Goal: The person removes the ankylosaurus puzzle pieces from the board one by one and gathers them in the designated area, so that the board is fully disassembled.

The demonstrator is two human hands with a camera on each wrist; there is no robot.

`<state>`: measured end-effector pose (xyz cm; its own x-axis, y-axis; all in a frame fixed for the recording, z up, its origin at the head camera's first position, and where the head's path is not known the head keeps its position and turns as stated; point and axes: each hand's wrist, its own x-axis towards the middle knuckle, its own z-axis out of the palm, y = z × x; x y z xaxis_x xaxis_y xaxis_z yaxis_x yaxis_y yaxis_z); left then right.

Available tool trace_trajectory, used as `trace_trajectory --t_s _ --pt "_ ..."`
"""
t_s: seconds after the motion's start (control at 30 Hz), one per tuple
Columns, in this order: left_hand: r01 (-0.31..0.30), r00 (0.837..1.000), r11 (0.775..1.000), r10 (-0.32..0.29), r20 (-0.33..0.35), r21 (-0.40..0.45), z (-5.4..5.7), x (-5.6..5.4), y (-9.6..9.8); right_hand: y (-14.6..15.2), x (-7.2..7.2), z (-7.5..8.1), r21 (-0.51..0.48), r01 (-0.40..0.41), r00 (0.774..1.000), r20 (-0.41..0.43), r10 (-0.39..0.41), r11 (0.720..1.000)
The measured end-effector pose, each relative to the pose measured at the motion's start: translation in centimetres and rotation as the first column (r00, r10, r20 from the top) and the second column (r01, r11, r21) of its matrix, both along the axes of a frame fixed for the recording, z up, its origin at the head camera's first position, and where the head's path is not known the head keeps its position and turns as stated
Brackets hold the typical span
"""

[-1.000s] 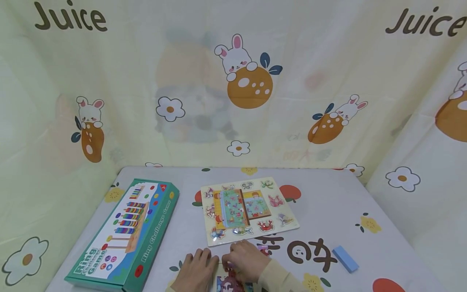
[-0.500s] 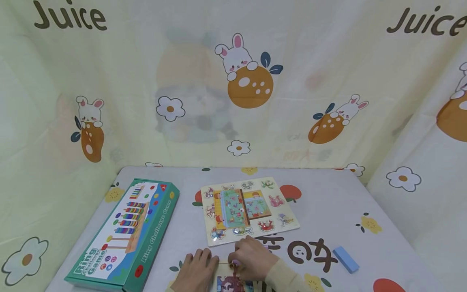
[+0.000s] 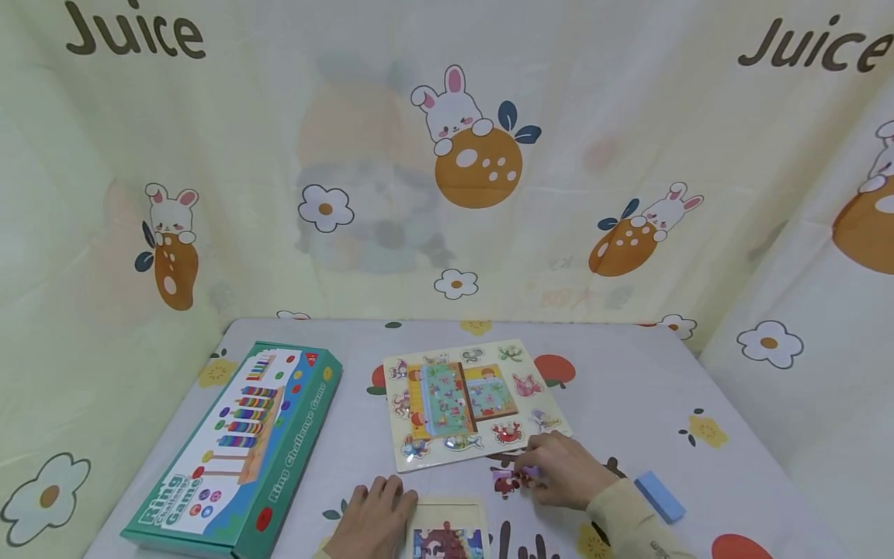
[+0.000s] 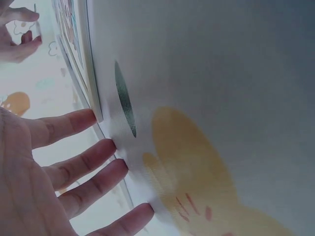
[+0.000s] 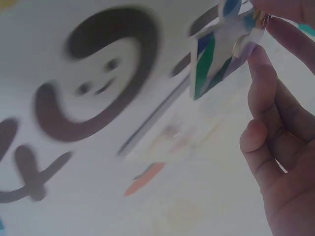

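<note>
A small jigsaw puzzle in a pale wooden tray (image 3: 447, 509) lies at the lower edge of the head view, partly filled with brown and blue pieces. My left hand (image 3: 373, 516) rests beside it. In the left wrist view the fingers of that hand (image 4: 54, 182) are spread, one fingertip touching the tray's corner (image 4: 96, 105). To the right of the tray, my right hand (image 3: 569, 475) pinches a jigsaw piece (image 5: 216, 59) with green and purple stripes, tilted above the table. Close to it, a brown and purple puzzle piece (image 3: 504, 484) lies on the cloth.
Behind the hands lies a wooden sea-animal puzzle board (image 3: 489, 458) with cards on it. A green Ring Challenge Game box (image 3: 279, 466) stands at the left. On the right is a blue block (image 3: 660, 497). A printed curtain (image 3: 391, 233) rises behind the table.
My right hand has moved right, from above the small tray to the table beside the loose puzzle piece, uncovering the tray's upper part. The left hand has stayed in place.
</note>
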<state>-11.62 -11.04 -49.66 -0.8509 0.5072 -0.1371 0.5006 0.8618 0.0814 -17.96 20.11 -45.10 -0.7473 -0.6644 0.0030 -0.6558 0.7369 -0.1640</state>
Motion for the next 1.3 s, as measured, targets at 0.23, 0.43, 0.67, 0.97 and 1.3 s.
trace_trajectory --t_s 0.23,0.43,0.67,0.97,1.3 --pt "-0.006 1.000 1.000 0.007 0.012 -0.020 0.1 -0.1 0.2 1.7 -0.4 -1.0 -0.006 0.054 0.997 0.056 -0.054 0.999" --pt "-0.009 1.000 1.000 0.009 0.013 -0.027 0.0 -0.2 0.1 1.9 -0.6 -1.6 -0.012 0.032 0.997 0.074 -0.031 0.999" --pt "-0.008 1.000 1.000 0.009 0.021 -0.031 0.0 -0.2 0.1 1.6 -0.8 -2.1 0.002 0.027 0.996 0.082 -0.027 1.000" --pt "-0.015 1.000 0.999 0.016 0.022 -0.039 -0.1 -0.2 0.2 1.7 -0.8 -2.6 -0.005 0.010 0.997 0.078 -0.009 1.000" --pt "-0.022 1.000 0.999 0.023 0.018 -0.042 -0.1 -0.1 0.3 1.6 -0.8 -2.5 -0.001 0.004 0.997 0.078 -0.004 1.000"
